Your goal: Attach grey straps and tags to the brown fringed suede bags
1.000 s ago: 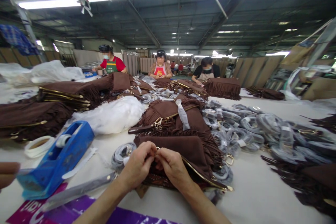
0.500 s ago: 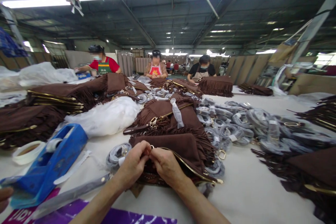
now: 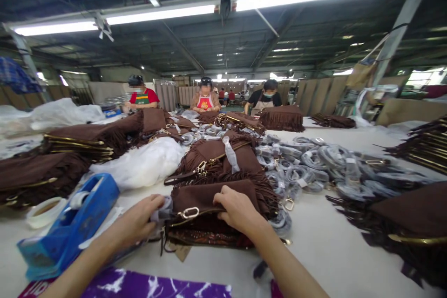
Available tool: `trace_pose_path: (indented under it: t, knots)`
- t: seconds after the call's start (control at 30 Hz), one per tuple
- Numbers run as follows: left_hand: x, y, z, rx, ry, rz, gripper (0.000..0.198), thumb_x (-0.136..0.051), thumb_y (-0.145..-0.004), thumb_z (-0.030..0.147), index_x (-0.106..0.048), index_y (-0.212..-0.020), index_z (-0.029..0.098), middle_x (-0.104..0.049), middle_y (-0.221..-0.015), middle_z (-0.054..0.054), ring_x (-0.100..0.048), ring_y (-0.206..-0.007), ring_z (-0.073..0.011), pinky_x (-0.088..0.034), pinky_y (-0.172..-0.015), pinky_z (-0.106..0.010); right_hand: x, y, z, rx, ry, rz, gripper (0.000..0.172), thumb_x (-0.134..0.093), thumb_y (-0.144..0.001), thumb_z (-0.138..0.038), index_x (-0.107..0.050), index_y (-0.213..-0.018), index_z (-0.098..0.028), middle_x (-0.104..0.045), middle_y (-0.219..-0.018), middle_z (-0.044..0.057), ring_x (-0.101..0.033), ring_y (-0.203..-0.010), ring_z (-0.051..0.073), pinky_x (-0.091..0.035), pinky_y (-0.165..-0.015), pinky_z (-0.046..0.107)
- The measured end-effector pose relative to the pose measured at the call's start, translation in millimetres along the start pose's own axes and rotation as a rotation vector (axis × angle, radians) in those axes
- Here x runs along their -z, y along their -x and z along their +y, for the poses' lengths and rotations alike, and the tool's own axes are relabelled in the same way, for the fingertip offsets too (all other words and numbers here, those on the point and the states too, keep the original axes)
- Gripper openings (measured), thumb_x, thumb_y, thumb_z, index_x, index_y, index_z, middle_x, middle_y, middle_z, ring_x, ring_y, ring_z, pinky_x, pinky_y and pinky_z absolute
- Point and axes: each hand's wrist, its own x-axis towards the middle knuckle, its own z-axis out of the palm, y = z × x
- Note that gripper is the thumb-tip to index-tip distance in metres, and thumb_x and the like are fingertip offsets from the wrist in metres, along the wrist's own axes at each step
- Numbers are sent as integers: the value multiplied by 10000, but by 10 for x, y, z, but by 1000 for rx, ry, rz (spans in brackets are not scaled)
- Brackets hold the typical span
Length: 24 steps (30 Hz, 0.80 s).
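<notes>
A dark brown fringed bag (image 3: 213, 195) lies in front of me, its zip side towards me and a gold clasp (image 3: 189, 213) at its left end. My right hand (image 3: 237, 207) rests over the bag's top edge, fingers bent at the opening. My left hand (image 3: 145, 216) is closed around a plastic-wrapped coiled strap (image 3: 164, 209) just left of the bag. A paper tag (image 3: 182, 251) pokes out under the bag's front edge.
A blue tape dispenser (image 3: 75, 223) and a tape roll (image 3: 46, 212) stand left. Wrapped straps (image 3: 314, 163) are heaped right of more brown bags (image 3: 223, 153). White wrapping (image 3: 143, 160) lies behind the dispenser. Three people sit across the table (image 3: 310, 242).
My hands have parted from the bag's clasp. The left moved left onto the coiled strap, the right moved right along the bag. The clasp now shows, and the view has tilted up slightly.
</notes>
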Motion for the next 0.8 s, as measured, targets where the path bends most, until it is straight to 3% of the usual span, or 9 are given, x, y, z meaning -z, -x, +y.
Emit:
trace_pose_path:
  t: [0.17, 0.27, 0.33, 0.47, 0.53, 0.6, 0.67, 0.73, 0.8]
  knots:
    - [324, 78, 136, 103, -85, 206, 233, -422, -839, 302, -557, -1001, 202, -693, -965, -90, -645, -890, -274, -459, -777, -357, 29, -41, 61, -59, -158, 128, 62, -647, -850, -274, -679, -871, -226, -699, -892, 25, -634, -880, 195, -399, -728, 266]
    - [492, 158, 457, 89, -22, 334, 317, -461, -853, 443, -586, -1033, 212, -710, -947, -76, -652, -878, -279, -453, -767, -344, 37, -72, 72, -90, -183, 190, 69, -629, -862, -255, -686, -867, -216, -707, -921, 44, -638, -898, 202, -397, -738, 267]
    - [499, 184, 749, 77, 138, 282, 310, -458, -871, 483, -601, -967, 227, -706, -824, -28, -652, -777, -239, -448, -689, -298, 45, -85, 75, -87, -204, 210, 66, -630, -864, -257, -684, -858, -219, -708, -914, 35, -638, -899, 189, -399, -748, 254]
    - [132, 56, 1195, 131, 684, 60, 217, -489, -880, 371, -583, -787, 199, -655, -633, 23, -629, -630, -174, -456, -598, -243, 135, -71, 49, -58, -242, 262, 66, -634, -862, -244, -681, -827, -214, -703, -879, 23, -635, -880, 173, -397, -757, 240]
    - [-157, -92, 1273, 307, 1015, 52, 149, -534, -860, 299, -586, -791, 177, -655, -628, 11, -639, -630, -172, -488, -598, -247, 210, -44, 12, -25, -246, 280, 67, -638, -856, -234, -681, -811, -210, -699, -863, 26, -631, -858, 175, -392, -743, 245]
    - [-415, -258, 1295, 591, 1378, 118, 104, -541, -857, 235, -601, -894, 158, -677, -685, -21, -662, -649, -186, -524, -592, -275, 278, -14, -44, 19, -235, 268, 65, -639, -848, -230, -678, -800, -210, -693, -844, 23, -623, -823, 172, -383, -710, 248]
    - [-602, -416, 1323, 777, 1668, 266, 166, -505, -869, 177, -596, -1005, 149, -696, -764, -56, -686, -698, -204, -557, -610, -312, 322, 6, -116, 59, -225, 252, 58, -636, -842, -218, -670, -796, -209, -684, -826, 19, -612, -792, 167, -370, -680, 248]
    - [-724, -551, 1397, 764, 1791, 428, 212, -462, -880, 145, -598, -1043, 153, -701, -823, -75, -695, -789, -221, -575, -677, -340, 334, 13, -192, 119, -234, 232, 58, -637, -835, -201, -658, -781, -205, -677, -805, 10, -601, -770, 156, -359, -664, 242]
    - [-798, -650, 1505, 654, 1782, 485, 223, -442, -893, 163, -611, -1038, 166, -701, -875, -75, -676, -908, -233, -566, -776, -341, 319, 7, -253, 194, -243, 195, 74, -649, -822, -191, -645, -750, -203, -670, -779, -1, -593, -747, 146, -347, -646, 236]
